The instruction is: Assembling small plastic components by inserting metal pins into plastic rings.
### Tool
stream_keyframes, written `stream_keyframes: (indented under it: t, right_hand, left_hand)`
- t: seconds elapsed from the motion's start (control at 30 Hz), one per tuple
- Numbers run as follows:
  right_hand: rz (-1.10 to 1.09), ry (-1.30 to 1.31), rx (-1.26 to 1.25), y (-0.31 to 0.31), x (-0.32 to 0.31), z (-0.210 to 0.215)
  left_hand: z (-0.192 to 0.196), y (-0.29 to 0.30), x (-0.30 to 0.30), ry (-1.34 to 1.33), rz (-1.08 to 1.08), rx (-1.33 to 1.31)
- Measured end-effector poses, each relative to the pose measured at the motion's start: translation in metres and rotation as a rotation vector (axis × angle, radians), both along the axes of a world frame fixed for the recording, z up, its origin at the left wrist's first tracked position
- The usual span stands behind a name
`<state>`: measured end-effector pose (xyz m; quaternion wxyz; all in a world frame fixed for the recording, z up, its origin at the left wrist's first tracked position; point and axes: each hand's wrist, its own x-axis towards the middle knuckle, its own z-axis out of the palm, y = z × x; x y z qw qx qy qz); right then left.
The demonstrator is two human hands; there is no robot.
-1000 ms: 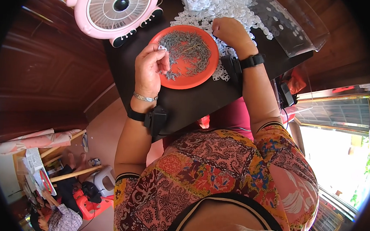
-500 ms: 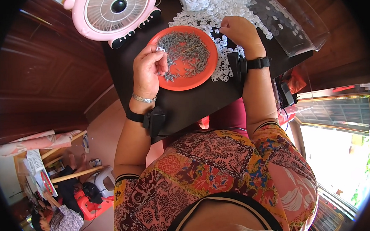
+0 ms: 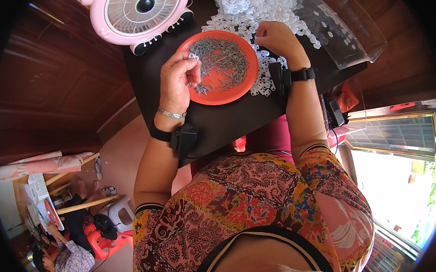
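My left hand [image 3: 177,79] is over the left rim of a round orange tray [image 3: 215,98]. Its thumb and finger pinch a small white plastic piece with holes [image 3: 194,56]. In the tray lie many thin grey screws or pins [image 3: 222,62], too small to tell which. My right hand [image 3: 277,39] is closed just beyond the tray's right side, over a spread of similar white plastic pieces [image 3: 269,10]. Its fingertips are turned away, so whatever it may hold is hidden. Both wrists wear black straps with small boxes.
A pink fan [image 3: 140,13] stands at the table's far left. A clear plastic bin [image 3: 354,32] lies at the far right with a few white pieces in it. Another person [image 3: 73,259] sits at the lower left near a red stool [image 3: 116,244]. The dark table [image 3: 218,126] ends close to my body.
The whole view has shifted slightly. My right hand has come a little left over the white pieces, while my left hand keeps its pinch on the white piece by the tray.
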<state>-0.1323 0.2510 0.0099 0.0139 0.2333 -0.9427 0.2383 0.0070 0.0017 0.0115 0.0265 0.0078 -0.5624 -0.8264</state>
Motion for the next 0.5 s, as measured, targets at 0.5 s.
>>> stream_keyframes:
  t: [0.5]
  right_hand:
    - [0.425, -0.635, -1.054, -0.078, 0.061, 0.008]
  left_hand:
    - [0.000, 0.009, 0.004, -0.012, -0.073, -0.002]
